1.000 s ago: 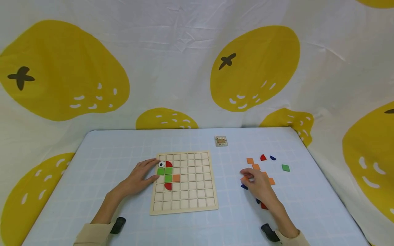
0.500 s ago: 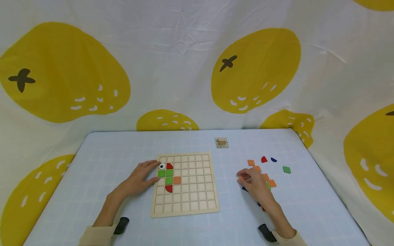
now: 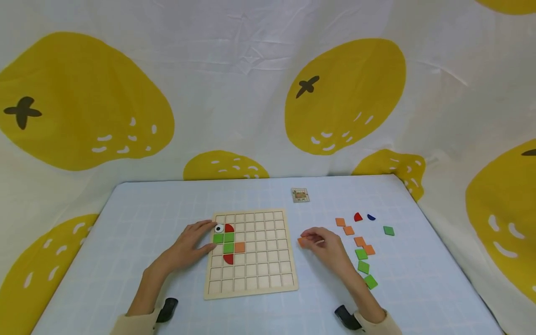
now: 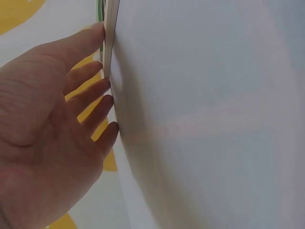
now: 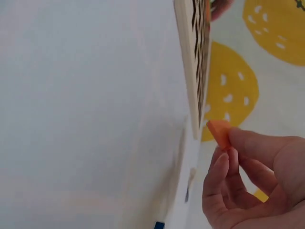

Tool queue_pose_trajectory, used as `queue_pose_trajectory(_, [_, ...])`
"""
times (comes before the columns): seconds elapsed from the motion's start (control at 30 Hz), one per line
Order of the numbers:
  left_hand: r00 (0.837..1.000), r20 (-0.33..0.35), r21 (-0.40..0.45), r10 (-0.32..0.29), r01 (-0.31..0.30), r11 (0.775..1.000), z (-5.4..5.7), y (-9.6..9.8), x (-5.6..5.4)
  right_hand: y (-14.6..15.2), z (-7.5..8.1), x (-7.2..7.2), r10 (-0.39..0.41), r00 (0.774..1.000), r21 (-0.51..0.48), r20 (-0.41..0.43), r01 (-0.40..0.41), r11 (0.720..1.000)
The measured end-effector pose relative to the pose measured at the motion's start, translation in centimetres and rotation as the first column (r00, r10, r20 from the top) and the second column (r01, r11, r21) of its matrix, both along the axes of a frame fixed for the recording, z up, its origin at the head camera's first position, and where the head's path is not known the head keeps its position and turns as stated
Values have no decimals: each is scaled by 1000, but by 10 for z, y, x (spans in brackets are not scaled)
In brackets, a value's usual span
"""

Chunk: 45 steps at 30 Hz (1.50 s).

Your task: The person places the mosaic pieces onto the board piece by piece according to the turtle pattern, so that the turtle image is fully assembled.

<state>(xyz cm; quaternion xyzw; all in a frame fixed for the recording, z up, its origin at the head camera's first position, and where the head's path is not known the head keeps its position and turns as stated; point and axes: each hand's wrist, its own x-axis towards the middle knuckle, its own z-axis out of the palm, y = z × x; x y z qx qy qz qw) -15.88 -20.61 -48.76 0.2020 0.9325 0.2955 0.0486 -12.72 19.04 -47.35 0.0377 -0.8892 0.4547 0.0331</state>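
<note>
A wooden grid board (image 3: 268,270) lies in the middle of the table. At its left side sit a white eye tile (image 3: 219,228), red quarter-round tiles (image 3: 228,259), green square tiles (image 3: 228,248) and an orange square tile (image 3: 239,247). My left hand (image 3: 188,246) rests at the board's left edge, fingers extended, thumb against the rim in the left wrist view. Just off the board's right edge, my right hand (image 3: 326,246) pinches another orange square tile (image 5: 219,134) between thumb and fingertips, held above the table.
Loose orange tiles (image 3: 349,230), green tiles (image 3: 363,266), a red quarter-round (image 3: 358,217) and a blue half-round (image 3: 371,217) lie scattered on the right. A small picture card (image 3: 300,195) lies behind the board. A patterned curtain (image 3: 251,93) hangs behind the table.
My right hand has moved left from the loose tiles to beside the board, carrying the orange tile. Green tiles under that arm have come into view. The left hand stays at the board's edge.
</note>
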Motion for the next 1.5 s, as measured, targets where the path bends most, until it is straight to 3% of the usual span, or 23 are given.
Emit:
queue_pose_trajectory(0.27, [1000,-6,26,1,-1,1000,-1,0,2,-28,0,-4,110,993,-90,34,-106,990])
queue_pose_trajectory(0.43, [1000,15,59,-7,7,998,2,-2,3,-47,-2,-7,201,979,-138,22,-196,971])
queue_pose_trajectory(0.7, [999,32,64,-12,10,998,6,-2,2,-72,-5,-8,290,955,-181,66,-275,944])
queue_pose_trajectory(1.03, [1000,24,60,-21,19,998,6,-1,0,-99,-5,-6,366,928,-201,72,-346,917])
queue_pose_trajectory(1.5, [998,56,57,-24,21,998,2,-6,-1,-120,-5,-5,380,920,-193,102,-356,914])
